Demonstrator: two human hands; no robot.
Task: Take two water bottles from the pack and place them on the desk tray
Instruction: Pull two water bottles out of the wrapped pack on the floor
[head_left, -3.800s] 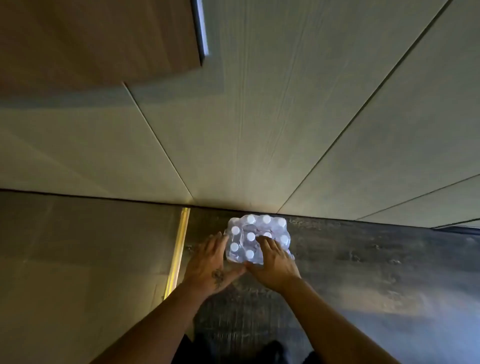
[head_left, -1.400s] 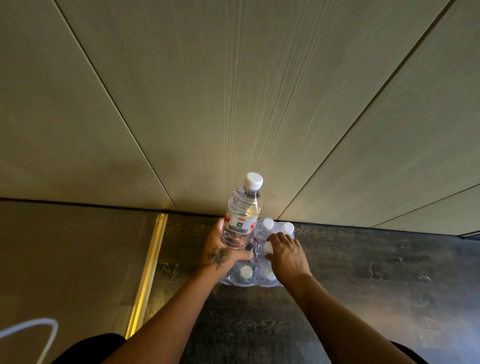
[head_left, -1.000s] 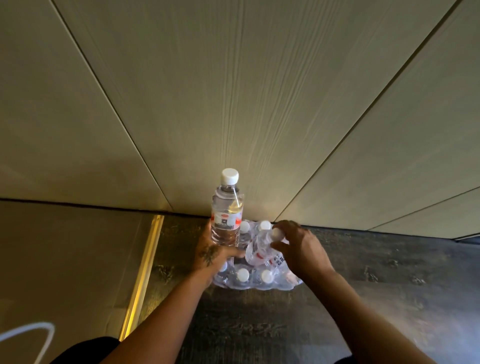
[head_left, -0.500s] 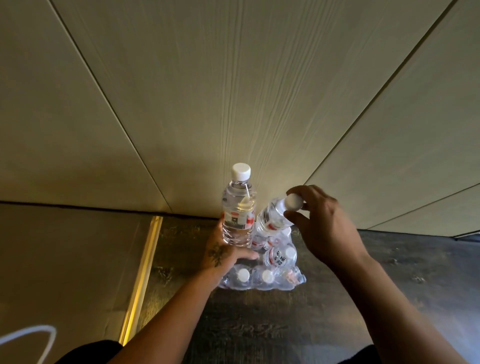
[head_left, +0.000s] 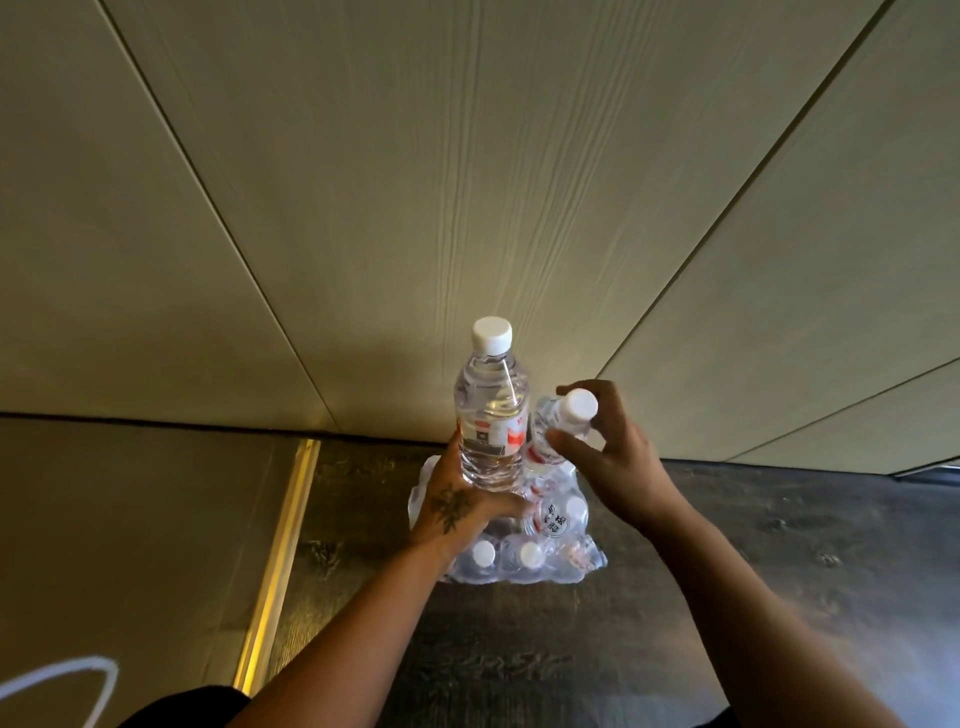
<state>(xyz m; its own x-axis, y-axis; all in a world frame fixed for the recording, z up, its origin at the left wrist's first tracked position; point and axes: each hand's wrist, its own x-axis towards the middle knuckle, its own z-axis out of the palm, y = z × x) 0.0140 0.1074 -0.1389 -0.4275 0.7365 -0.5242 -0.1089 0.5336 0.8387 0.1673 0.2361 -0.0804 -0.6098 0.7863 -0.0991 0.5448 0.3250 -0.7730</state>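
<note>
Bottles: one stands upright in the left hand, gripped near its base above the pack on the dark floor. Just right, the right hand pinches a second, tilted bottle at its cap, its base among the pack.

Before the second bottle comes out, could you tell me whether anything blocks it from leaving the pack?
Only the torn plastic wrap around its base; the right hand grips the second bottle near its cap, half out of the pack.
</note>
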